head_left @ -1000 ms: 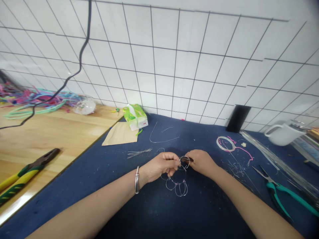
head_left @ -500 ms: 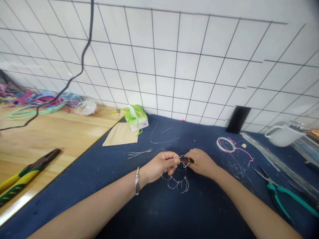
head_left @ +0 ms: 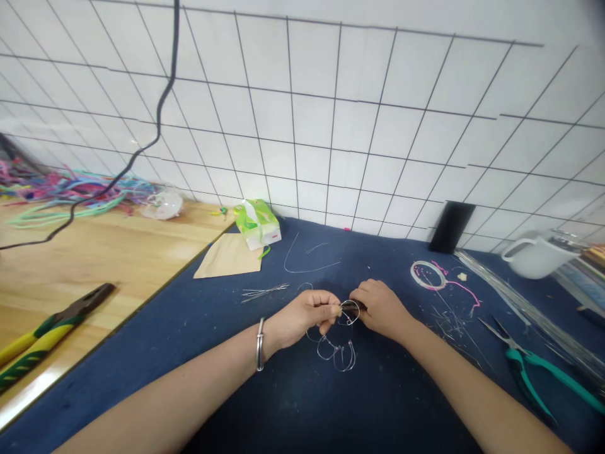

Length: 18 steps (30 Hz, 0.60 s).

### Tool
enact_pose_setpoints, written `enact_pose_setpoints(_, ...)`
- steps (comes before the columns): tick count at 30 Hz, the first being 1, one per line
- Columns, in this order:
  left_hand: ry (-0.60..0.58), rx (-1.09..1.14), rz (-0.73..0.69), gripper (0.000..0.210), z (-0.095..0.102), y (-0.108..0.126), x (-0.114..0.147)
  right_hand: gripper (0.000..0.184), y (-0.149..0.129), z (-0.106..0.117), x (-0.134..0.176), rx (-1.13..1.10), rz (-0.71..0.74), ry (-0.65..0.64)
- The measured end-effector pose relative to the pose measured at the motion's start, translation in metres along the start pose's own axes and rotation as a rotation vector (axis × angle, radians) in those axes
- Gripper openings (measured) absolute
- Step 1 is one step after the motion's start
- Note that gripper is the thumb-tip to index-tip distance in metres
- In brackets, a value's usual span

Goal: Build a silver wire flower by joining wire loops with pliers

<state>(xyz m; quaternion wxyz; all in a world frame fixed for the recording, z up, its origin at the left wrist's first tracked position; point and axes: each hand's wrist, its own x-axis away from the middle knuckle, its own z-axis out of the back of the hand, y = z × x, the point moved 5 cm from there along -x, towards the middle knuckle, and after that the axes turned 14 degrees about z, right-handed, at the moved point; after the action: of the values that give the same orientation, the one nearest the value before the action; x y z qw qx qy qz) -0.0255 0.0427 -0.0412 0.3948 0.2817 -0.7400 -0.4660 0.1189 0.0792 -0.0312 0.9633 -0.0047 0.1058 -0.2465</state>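
My left hand (head_left: 309,314) is closed in a pinch on a thin silver wire piece (head_left: 353,359) bent into several loops, with small pink beads on it. The loops hang below the fingertips over the blue mat. Facing it, my right hand (head_left: 382,309) is wrapped round dark-jawed pliers (head_left: 355,305). The jaws reach toward the left fingertips, beside the uppermost wire loop; whether they grip the wire I cannot tell. Most of the pliers is hidden in the palm.
Teal-handled pliers (head_left: 524,356) lie open at the right, near wire offcuts (head_left: 447,323), a beaded ring (head_left: 420,282) and long wires (head_left: 496,287). Cut wires (head_left: 265,292), a paper bag (head_left: 227,258) and a tissue pack (head_left: 265,234) lie left. Yellow-green pliers (head_left: 57,328) rest on wood.
My right hand and its pliers have shifted slightly left and the upper loop has turned a little. The hanging loops swing slightly. My left hand keeps its pinch.
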Motion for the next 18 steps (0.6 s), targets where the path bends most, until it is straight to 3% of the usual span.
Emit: enact_pose_setpoints(18, -0.044, 0.014, 0.001, 0.017, -0.005, -0.0008, 0.0011, 0.012, -0.0017, -0.0014, 0.0011, 0.166, 0.048, -0.01)
